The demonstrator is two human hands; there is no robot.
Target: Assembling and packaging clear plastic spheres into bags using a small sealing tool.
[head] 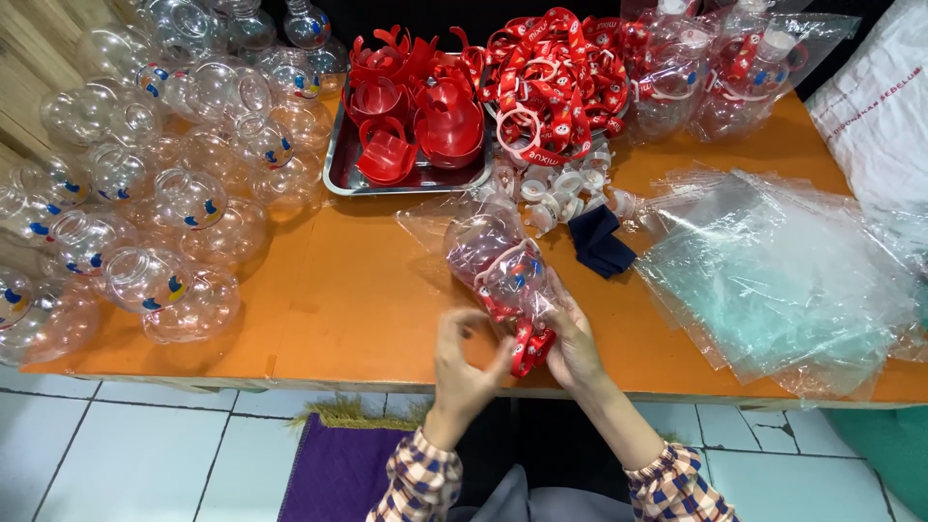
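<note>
A clear round plastic bottle (pixel 495 249) with a red strap (pixel 528 345) lies inside a clear plastic bag (pixel 435 224) on the orange table (pixel 358 309), mouth end toward me. My right hand (pixel 572 350) grips the bag's near end around the strap. Curled, blurred fingers of my left hand (pixel 465 365) touch the same bag end from the left.
Many clear round bottles (pixel 174 193) pile up at the left. A metal tray (pixel 338 159) holds red caps (pixel 425 116). Red straps (pixel 556 77) heap at the back, white rings (pixel 551 188) and a dark cloth (pixel 599 242) below them. Clear bags (pixel 783 280) stack at the right.
</note>
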